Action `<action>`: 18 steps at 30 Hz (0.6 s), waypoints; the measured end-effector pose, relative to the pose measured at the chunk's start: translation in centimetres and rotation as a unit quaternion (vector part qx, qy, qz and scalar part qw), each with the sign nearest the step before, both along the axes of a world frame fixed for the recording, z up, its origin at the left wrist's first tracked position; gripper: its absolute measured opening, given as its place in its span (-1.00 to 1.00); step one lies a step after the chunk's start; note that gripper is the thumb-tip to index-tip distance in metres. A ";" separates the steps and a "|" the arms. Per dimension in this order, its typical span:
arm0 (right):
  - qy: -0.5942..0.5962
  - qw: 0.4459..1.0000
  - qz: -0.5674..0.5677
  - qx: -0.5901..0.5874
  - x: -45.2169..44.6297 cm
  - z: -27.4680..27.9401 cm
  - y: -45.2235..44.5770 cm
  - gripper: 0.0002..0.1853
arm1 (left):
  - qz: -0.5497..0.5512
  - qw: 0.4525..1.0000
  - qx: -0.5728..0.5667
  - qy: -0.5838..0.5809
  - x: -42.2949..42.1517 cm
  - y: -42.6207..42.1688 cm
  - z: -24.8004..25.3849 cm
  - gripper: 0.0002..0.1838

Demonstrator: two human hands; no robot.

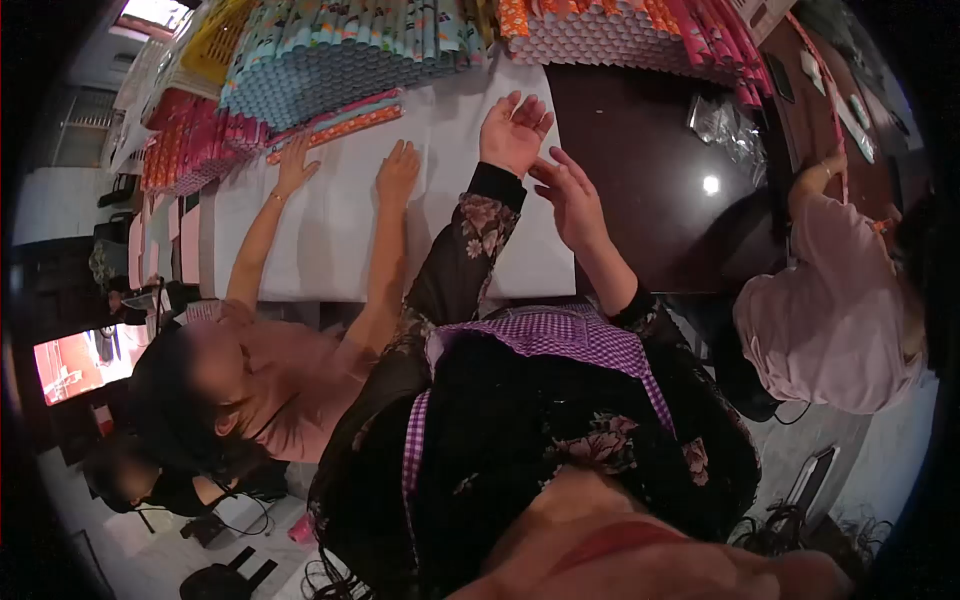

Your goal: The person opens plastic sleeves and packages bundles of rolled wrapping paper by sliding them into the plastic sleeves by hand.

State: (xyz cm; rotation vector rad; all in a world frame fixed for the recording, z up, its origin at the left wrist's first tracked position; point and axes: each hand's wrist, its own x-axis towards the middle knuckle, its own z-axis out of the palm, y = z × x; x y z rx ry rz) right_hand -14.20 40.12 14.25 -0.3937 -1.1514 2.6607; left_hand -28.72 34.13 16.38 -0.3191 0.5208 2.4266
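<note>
Above the white sheet on the table, my left hand (513, 133) is raised palm up, with its fingers loosely curled apart and nothing in it. My right hand (573, 196) hangs just to its right, near the sheet's right edge, fingers apart and holding nothing that I can see. The two hands are close together at the fingertips. White sheet (455, 120) lies flat under them. Beyond it stand stacks of rolled tubes, blue patterned ones (340, 80) at the left and orange ones (590, 30) at the right.
At the left, a co-worker's hands (398, 172) rest on the sheet near a few loose rolls (340, 130). Clear plastic packaging (728, 130) lies on the dark table (640, 150). Another person (835, 290) works at the right. Pink rolls (200, 150) are stacked far left.
</note>
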 end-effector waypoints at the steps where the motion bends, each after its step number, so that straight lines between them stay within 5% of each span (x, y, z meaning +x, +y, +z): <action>1: 0.005 1.000 0.006 0.008 -0.6 0.8 -1.3 -0.41 | 0.038 0.999 0.000 -0.022 -0.7 -0.1 0.9 -0.77; 5: 0.038 0.999 0.026 -0.006 -0.5 1.5 -5.8 -0.40 | 0.116 0.988 0.097 -0.043 -3.0 -4.1 1.3 -0.69; 8: 0.048 0.981 0.074 0.172 0.8 1.3 -8.4 -0.39 | 0.146 0.976 0.153 -0.050 -3.8 -6.4 1.3 -0.67; 13: 0.057 0.952 0.092 0.286 3.2 1.6 -11.5 -0.49 | 0.160 0.967 0.187 -0.068 -3.4 -8.3 0.8 -0.71; 16: 0.046 0.928 0.089 0.359 4.3 3.4 -12.6 -0.65 | 0.184 0.981 0.062 -0.017 -3.0 -9.6 0.1 -0.77; 18: 0.018 0.919 0.163 0.359 4.4 4.2 -12.7 -0.66 | 0.190 0.951 -0.173 0.173 -2.9 -10.2 -1.1 -0.84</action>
